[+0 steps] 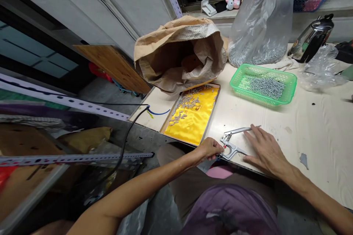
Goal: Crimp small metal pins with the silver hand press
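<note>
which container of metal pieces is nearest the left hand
The shallow rectangular tray lined with yellow fabric, beside the left hand; the green plastic basket and clear plastic bag sit farther back.

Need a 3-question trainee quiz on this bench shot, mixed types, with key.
1. True or false: the green basket holds small metal pieces.

2. Which item is at the far end of the yellow-lined tray?
A. Brown paper bag
B. Kettle
C. Blue basket

3. Fill in: the left hand is at the head of the silver plier-like tool; the right hand is by its ____.

Key: 1. True. 2. A. 3. Handles.
</note>
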{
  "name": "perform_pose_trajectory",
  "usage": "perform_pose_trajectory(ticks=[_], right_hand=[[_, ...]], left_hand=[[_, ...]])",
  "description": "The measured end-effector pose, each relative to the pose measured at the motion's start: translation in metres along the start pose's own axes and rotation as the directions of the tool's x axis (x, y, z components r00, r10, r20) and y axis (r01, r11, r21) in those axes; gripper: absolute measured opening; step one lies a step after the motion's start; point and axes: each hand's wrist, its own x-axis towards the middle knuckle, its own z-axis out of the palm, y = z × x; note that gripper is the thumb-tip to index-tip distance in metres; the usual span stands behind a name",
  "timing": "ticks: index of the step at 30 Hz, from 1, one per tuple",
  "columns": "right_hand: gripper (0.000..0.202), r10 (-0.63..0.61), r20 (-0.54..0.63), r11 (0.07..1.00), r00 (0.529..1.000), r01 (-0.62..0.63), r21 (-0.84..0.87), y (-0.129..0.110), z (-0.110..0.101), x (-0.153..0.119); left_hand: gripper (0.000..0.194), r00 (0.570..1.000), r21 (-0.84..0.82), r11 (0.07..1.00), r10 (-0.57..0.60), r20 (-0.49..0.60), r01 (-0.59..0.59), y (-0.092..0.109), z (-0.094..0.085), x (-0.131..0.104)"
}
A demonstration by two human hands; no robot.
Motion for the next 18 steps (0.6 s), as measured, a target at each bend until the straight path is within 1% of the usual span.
perform_pose_trajectory(ticks=[2,5,7,10,13,18], right_hand=[[0.091,-0.016,0.020,0.999,1.000,0.017,-0.038,0.011,0.005,0.005],[0.100,-0.036,0.078,0.999,0.996,0.038,-0.026,0.021,0.011,0.010],[0.100,-0.035,0.083,0.999,0.996,0.037,-0.017,0.022,0.013,0.010],[0.098,-0.036,0.057,0.999,0.998,0.037,-0.014,0.019,0.012,0.008],[0.092,-0.021,0.045,1.000,0.999,0.021,-0.002,0.015,0.009,0.007],[0.081,0.004,0.059,1.000,0.998,-0.005,0.030,0.009,0.001,0.008]], left_hand=[[0.024,1.000,-0.002,1.000,0.000,0.000,0.000,0.000,0.000,0.000],[0.025,1.000,0.002,1.000,-0.004,-0.005,0.004,0.002,0.001,-0.002],[0.024,1.000,0.005,1.000,-0.009,-0.015,0.009,0.003,0.002,-0.003],[0.022,0.999,0.021,0.999,-0.023,-0.032,0.024,0.006,0.003,-0.005],[0.022,0.999,0.036,0.999,-0.029,-0.043,0.030,0.006,0.003,-0.006],[0.025,0.999,0.033,0.999,-0.033,-0.041,0.034,0.005,0.004,-0.004]])
